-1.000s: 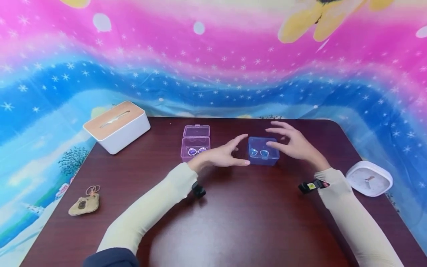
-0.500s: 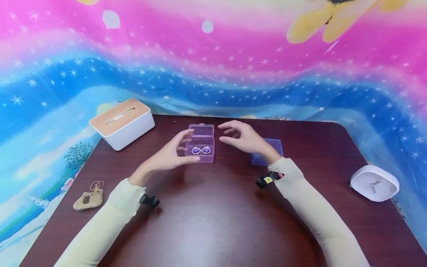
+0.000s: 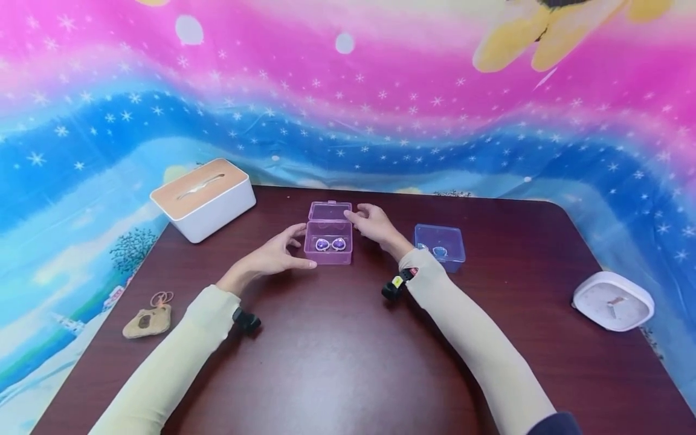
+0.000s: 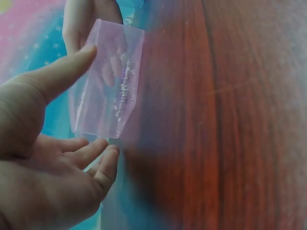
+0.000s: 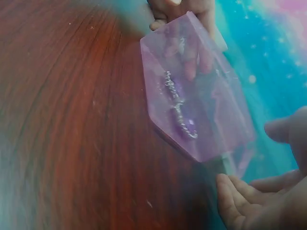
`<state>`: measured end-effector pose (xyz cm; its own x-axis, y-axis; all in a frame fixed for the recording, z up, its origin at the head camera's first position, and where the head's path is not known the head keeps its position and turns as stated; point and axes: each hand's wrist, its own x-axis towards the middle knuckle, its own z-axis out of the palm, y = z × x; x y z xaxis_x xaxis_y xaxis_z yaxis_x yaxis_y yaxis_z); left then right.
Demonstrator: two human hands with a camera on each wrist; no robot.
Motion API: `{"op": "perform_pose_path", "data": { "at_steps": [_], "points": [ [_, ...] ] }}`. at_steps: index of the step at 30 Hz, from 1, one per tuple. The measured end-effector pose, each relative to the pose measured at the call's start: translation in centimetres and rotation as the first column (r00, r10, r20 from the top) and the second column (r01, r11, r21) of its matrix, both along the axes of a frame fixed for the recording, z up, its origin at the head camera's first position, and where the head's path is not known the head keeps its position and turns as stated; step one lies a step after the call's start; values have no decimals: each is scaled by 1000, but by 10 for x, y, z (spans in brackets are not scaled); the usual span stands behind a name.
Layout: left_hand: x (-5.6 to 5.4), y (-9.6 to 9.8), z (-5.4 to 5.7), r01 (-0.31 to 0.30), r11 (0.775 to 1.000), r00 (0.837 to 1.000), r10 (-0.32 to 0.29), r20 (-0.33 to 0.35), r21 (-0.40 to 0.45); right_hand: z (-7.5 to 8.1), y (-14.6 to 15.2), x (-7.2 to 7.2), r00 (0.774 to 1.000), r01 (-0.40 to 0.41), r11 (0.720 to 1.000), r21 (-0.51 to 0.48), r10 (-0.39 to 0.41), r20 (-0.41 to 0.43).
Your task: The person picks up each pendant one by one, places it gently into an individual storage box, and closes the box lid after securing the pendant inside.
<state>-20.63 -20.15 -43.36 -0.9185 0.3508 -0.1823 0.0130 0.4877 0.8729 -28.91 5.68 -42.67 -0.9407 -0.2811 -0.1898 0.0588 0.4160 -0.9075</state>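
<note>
A pink see-through plastic box (image 3: pixel 330 258) stands on the table with its lid (image 3: pixel 330 211) tipped back. Inside lie two purple ovals (image 3: pixel 322 244) rimmed with white beads, like tiny glasses. My left hand (image 3: pixel 272 255) spreads around the box's left side, thumb by the front corner and fingertips at the wall. At the lid's right edge is my right hand (image 3: pixel 377 228), its thumb tip overlapping that edge in the head view. In the right wrist view, its fingers (image 5: pixel 235 196) are loosely bent near the box's end. Neither hand grips the box.
A blue see-through box (image 3: pixel 454 241) with similar blue ovals sits right of the pink one, partly behind my right wrist. A tissue box (image 3: pixel 217 208) stands back left, a tan keychain pouch (image 3: pixel 147 322) front left, and a white clock (image 3: pixel 613 302) on the right.
Both hands have left the blue box and moved left to the pink one. The right hand has come in to the pink lid's edge. The view has shifted slightly.
</note>
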Motion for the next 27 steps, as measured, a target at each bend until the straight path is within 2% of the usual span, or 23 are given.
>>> {"op": "perform_pose_path", "data": {
  "at_steps": [3,7,15,20,27],
  "points": [
    [-1,2,-4,-5,1000,1000,5,1,-6,-5,-3,-3,997,26,999,-35,-23,76],
    [-3,5,-5,-10,1000,1000,10,-8,21,-6,-4,-9,992,47,998,-50,-41,117],
    [-5,8,-2,17,996,1000,-18,15,85,1,-5,-14,985,31,999,-17,-27,172],
    [-5,6,-1,23,997,1000,-24,14,75,5,-4,-15,984,22,999,-39,-14,178],
    [-8,4,-7,41,998,999,-42,10,54,2,3,-17,980,-9,997,-74,23,199]
  ]
}}
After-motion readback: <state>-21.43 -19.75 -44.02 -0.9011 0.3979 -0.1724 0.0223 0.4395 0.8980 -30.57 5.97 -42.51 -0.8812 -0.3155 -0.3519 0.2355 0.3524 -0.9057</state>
